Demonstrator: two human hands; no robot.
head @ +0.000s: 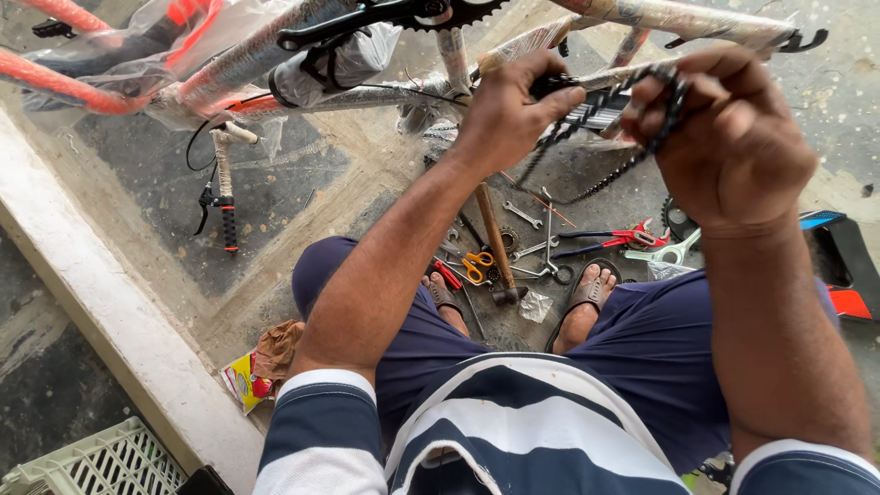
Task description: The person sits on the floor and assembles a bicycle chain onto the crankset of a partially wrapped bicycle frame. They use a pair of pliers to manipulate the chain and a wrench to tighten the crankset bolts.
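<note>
Above the concrete floor [275,197], both hands grip a black metal bicycle chain [605,128]: left hand [509,110] clamped on one end, right hand [729,137] closed around the looped links. Below them lie a wooden-handled hammer [496,240], orange-handled scissors [477,266], steel spanners [536,240] and red-handled pliers [619,240], between the sandalled feet. A plastic-wrapped bicycle frame [247,64] crosses the far side; a raised pale kerb [101,302] borders the floor's left edge.
</note>
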